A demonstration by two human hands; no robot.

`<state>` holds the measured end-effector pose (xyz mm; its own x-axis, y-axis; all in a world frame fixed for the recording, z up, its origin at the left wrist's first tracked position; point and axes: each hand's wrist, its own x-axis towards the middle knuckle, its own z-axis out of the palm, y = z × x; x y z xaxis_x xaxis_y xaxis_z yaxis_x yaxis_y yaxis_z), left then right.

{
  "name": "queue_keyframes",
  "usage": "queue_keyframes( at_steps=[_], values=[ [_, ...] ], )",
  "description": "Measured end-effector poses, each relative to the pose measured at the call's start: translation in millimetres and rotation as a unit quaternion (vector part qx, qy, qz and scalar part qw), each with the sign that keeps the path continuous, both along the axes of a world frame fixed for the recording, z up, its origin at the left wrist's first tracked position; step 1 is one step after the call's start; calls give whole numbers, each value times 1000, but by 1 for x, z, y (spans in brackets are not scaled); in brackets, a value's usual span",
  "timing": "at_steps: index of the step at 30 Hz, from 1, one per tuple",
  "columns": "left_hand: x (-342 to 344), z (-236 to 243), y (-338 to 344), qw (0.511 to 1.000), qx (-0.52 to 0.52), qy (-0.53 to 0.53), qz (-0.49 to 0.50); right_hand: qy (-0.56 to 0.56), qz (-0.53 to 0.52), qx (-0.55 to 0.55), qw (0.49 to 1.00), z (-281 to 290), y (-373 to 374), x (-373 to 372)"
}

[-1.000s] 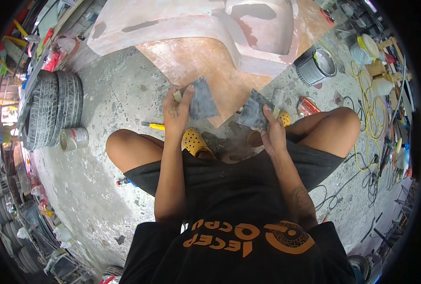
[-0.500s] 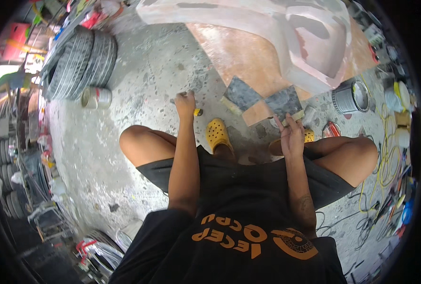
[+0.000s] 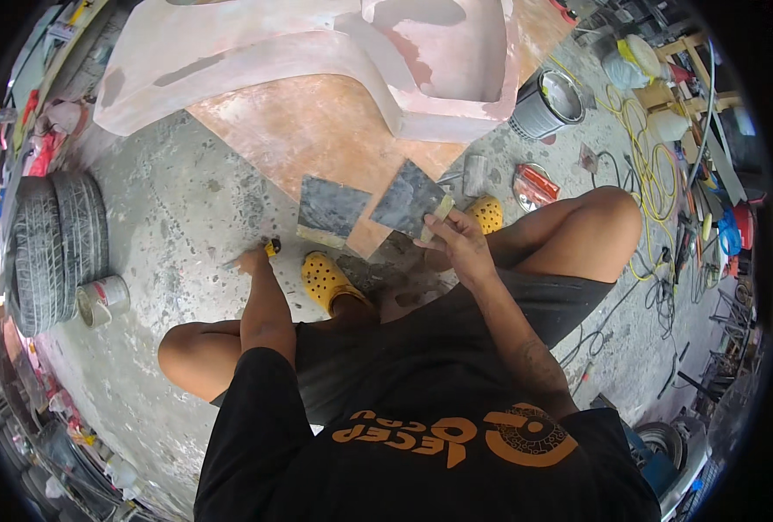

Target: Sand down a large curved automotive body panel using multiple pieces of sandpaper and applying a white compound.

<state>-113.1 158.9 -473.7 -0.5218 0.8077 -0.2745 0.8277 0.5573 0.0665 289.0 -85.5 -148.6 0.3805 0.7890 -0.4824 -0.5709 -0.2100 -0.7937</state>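
Note:
My right hand (image 3: 463,244) pinches the light, tape-like edge of a dark grey, smudged square board (image 3: 406,198), thumb and fingers closed at its near right corner. To the left, my left hand (image 3: 251,259) is low over the concrete floor, its fingers closed round a small tool with a yellow-and-black handle end (image 3: 272,247). A greyish tip shows past the fingers; the exact kind of tool cannot be made out. Between my hands a second dark square board (image 3: 333,207), also with a pale edge, lies partly on a brownish sheet (image 3: 273,122).
A large pinkish-white moulded shell (image 3: 317,52) rests on the sheet. To the right are a filler can (image 3: 547,104), a red-marked round lid (image 3: 536,187) and yellow cable (image 3: 634,157). Tyres (image 3: 60,248) and an open can (image 3: 104,300) stand left. My yellow clogs (image 3: 327,280) are below the boards.
The whole view has swung, so things appear further left and turned. My right fingers, earlier loosely stretched at the board's edge, now close on it. My left hand keeps its tool.

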Motion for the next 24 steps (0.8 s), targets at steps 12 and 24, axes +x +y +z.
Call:
queue_keyframes(
  at_steps=[12,24],
  values=[
    [37,232,70,664,327,-658,141,45,-82,32,995,1,12,-3],
    [191,425,-174,847,-23,-410,-338,18,-70,-6,997,-11,0,-11]
  ],
)
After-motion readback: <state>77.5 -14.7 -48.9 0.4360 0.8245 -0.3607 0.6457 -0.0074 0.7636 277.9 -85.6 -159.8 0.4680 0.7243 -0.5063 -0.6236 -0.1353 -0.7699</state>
